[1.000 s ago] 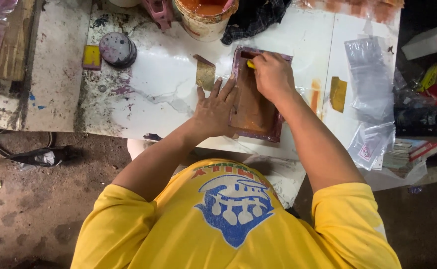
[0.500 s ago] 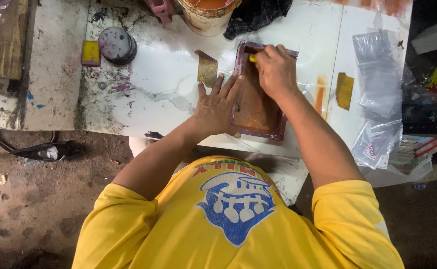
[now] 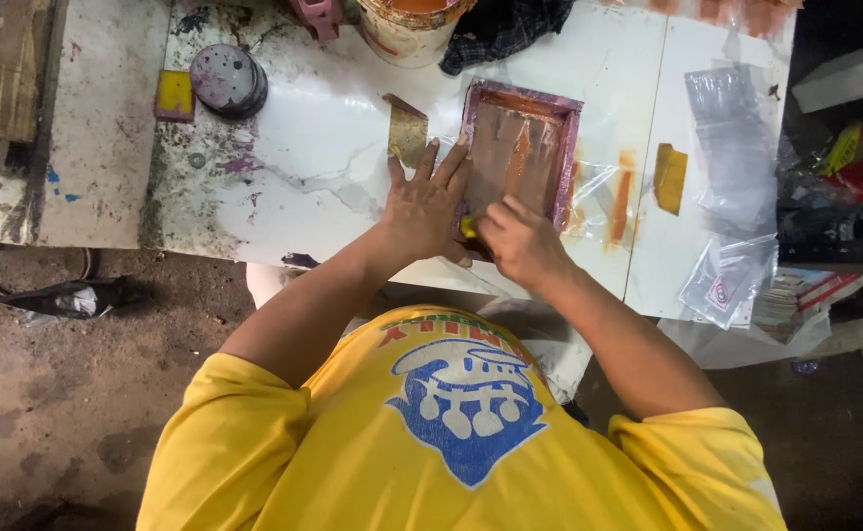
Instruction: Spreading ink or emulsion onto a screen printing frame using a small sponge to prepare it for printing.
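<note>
So the person in the yellow shirt is leaning over the white bench (image 3: 284,187), working a small screen-printing frame (image 3: 522,149) with a purple-pink border that's lying flat near the middle of it. The left hand (image 3: 429,202) is lying spread flat, fingers wide, pressing on the frame's left edge and the bench beside it. The right hand (image 3: 518,241) is sitting at the frame's near end, curled tight around something small and yellow (image 3: 468,227); can't tell exactly what it is. Orange-brown ink is streaking the mesh. A paint bucket (image 3: 410,28) is sitting at the far edge, a round grey lid (image 3: 228,81) off to the left, and clear plastic bags (image 3: 736,147) lying on the right.
</note>
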